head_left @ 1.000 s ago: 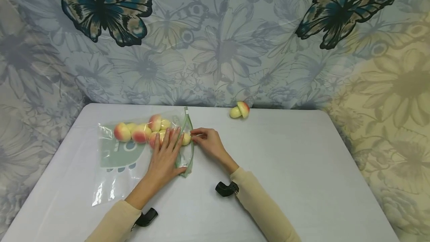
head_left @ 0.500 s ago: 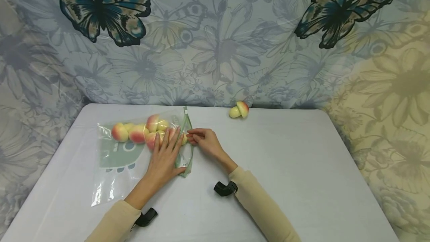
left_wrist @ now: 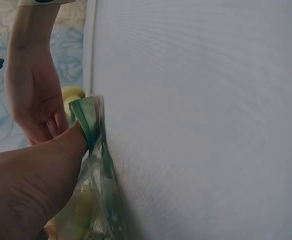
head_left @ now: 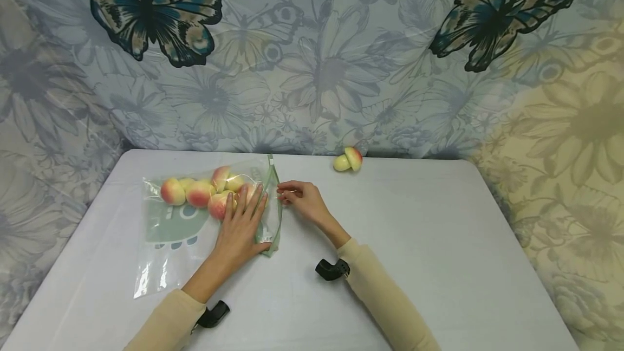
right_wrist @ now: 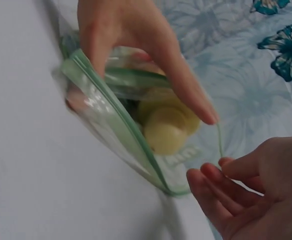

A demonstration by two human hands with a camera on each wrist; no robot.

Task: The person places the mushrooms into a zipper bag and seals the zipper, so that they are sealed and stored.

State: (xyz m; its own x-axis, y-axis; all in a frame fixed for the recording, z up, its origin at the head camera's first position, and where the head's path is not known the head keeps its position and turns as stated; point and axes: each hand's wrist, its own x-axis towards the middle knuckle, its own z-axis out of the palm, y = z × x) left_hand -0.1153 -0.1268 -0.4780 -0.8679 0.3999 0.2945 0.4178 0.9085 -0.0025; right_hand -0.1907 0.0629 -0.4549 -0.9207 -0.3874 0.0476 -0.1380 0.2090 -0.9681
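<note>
A clear zip bag (head_left: 175, 226) with a green print lies flat at the left, its mouth facing right. Inside it are several mushroom-shaped pieces (head_left: 198, 194) with red-and-yellow caps and pale yellow stems. My left hand (head_left: 240, 232) rests over the mouth end with straight, spread fingers. Its thumb (left_wrist: 65, 142) reaches in behind the green zip strip (right_wrist: 118, 112), keeping the lip apart. My right hand (head_left: 307, 202) pinches the far edge of the mouth between thumb and fingers (right_wrist: 213, 175). A yellow stem (right_wrist: 166, 132) shows just inside the opening.
Another mushroom-shaped piece (head_left: 349, 160) sits at the back edge of the white table (head_left: 414, 242). Behind the table hangs a cloth (head_left: 331, 80) printed with butterflies and flowers.
The pieces in the bag have shifted a little left, and the one at the mouth has slid deeper, under the left hand. My right hand moved slightly left, then back right and up.
</note>
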